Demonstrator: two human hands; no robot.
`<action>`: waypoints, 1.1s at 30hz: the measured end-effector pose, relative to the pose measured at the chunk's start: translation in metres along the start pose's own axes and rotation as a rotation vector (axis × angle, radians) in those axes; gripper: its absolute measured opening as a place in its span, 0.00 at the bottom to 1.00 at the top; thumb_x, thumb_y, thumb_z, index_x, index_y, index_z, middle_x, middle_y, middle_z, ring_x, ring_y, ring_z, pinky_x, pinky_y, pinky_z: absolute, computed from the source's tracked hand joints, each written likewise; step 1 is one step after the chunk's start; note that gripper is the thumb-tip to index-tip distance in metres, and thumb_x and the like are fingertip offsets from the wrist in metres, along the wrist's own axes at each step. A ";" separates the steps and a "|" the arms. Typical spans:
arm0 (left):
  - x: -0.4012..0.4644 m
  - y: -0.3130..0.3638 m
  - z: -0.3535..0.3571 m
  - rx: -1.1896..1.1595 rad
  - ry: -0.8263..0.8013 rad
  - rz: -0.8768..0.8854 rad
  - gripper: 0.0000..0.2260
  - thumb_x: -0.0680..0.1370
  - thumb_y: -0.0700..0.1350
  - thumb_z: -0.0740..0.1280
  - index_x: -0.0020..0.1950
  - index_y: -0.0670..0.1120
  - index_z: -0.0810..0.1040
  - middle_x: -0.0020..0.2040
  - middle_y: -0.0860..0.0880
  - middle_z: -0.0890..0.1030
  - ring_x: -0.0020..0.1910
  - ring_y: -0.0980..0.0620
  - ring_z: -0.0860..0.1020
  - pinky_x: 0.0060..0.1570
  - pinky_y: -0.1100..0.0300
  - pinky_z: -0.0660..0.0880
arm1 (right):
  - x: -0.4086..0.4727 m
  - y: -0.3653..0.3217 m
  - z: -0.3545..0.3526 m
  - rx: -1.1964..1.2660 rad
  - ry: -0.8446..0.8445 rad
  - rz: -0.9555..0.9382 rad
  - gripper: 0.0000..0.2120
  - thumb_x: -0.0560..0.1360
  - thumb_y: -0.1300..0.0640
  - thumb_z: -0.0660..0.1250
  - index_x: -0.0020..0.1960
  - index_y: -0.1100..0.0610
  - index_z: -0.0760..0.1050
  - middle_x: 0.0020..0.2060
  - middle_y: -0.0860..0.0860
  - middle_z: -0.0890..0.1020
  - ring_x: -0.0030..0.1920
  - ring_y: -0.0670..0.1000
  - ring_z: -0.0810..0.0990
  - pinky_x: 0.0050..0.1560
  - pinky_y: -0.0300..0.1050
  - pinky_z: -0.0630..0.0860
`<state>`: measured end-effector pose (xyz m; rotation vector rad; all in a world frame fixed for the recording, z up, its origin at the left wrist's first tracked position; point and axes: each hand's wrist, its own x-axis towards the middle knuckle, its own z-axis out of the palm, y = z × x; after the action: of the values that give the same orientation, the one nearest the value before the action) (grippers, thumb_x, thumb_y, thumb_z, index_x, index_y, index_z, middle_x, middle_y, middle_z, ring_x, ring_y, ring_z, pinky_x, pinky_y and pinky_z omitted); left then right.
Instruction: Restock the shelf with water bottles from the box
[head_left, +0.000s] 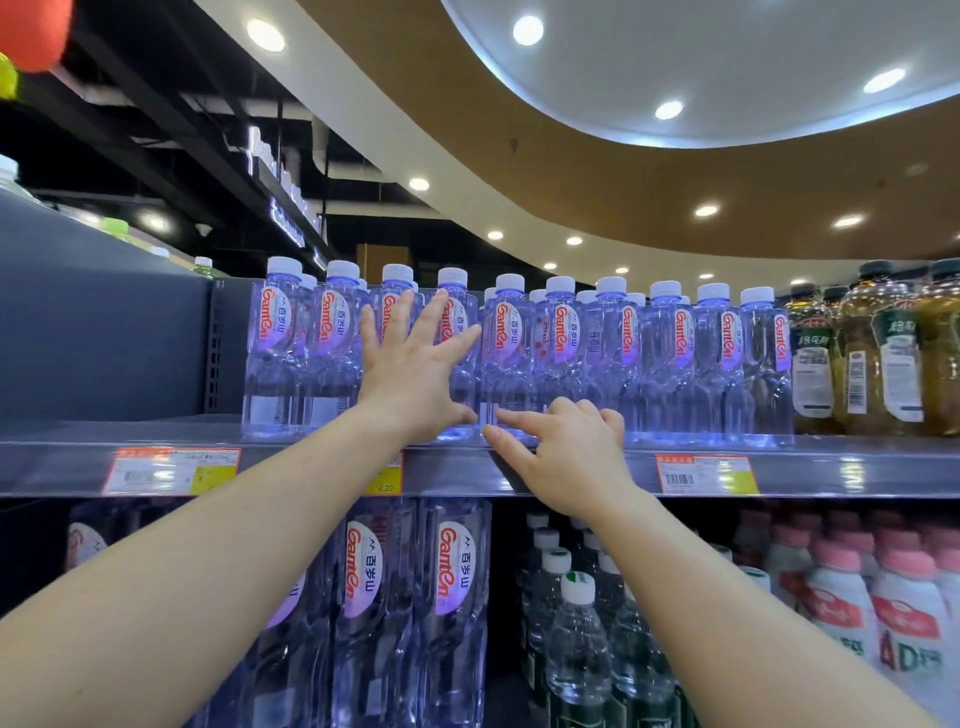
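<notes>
Shop aisle, grey shelf (311, 470) carrying a full upright row of clear water bottles (613, 358), left hand (410, 374) fingers spread flat against them, right hand (566, 457) fingers loosely curled at shelf edge, holding nothing.

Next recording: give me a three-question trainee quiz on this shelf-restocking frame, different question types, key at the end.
1. True or false: the left hand lies with spread fingers flat against the row of water bottles on the upper shelf.
2. Multiple choice: what stands directly to the right of the water bottles on the same shelf? A) bottles with pink caps B) amber drink bottles with dark caps C) a cardboard box
3. Fill in: the right hand is low, at the ____ of the bottles, by the shelf's front edge.

Key: 1 true; 2 B, the amber drink bottles; 3 base.
</notes>
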<state>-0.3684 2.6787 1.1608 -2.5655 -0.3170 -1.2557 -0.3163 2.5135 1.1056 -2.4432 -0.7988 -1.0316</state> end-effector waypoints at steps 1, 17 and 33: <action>0.000 0.001 0.001 -0.001 0.004 -0.003 0.43 0.70 0.68 0.69 0.79 0.63 0.51 0.82 0.50 0.41 0.79 0.42 0.38 0.74 0.36 0.36 | 0.000 0.001 -0.001 -0.011 0.011 -0.006 0.25 0.75 0.29 0.50 0.66 0.35 0.72 0.49 0.49 0.74 0.58 0.53 0.70 0.62 0.51 0.58; -0.020 -0.001 0.002 -0.210 0.015 -0.047 0.30 0.77 0.61 0.66 0.77 0.60 0.60 0.82 0.50 0.47 0.80 0.45 0.42 0.76 0.42 0.40 | 0.003 -0.001 0.001 -0.060 -0.037 -0.065 0.31 0.74 0.27 0.44 0.72 0.34 0.63 0.54 0.51 0.76 0.60 0.55 0.71 0.62 0.53 0.60; -0.049 0.000 0.000 -0.255 -0.145 -0.093 0.29 0.81 0.64 0.53 0.80 0.55 0.55 0.82 0.52 0.51 0.80 0.48 0.41 0.77 0.42 0.40 | 0.001 -0.004 -0.004 0.021 -0.104 0.010 0.30 0.75 0.30 0.50 0.72 0.40 0.66 0.60 0.53 0.75 0.66 0.56 0.69 0.68 0.54 0.57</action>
<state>-0.3979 2.6753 1.1222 -2.8969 -0.3274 -1.2136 -0.3200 2.5148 1.1098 -2.4974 -0.8249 -0.8938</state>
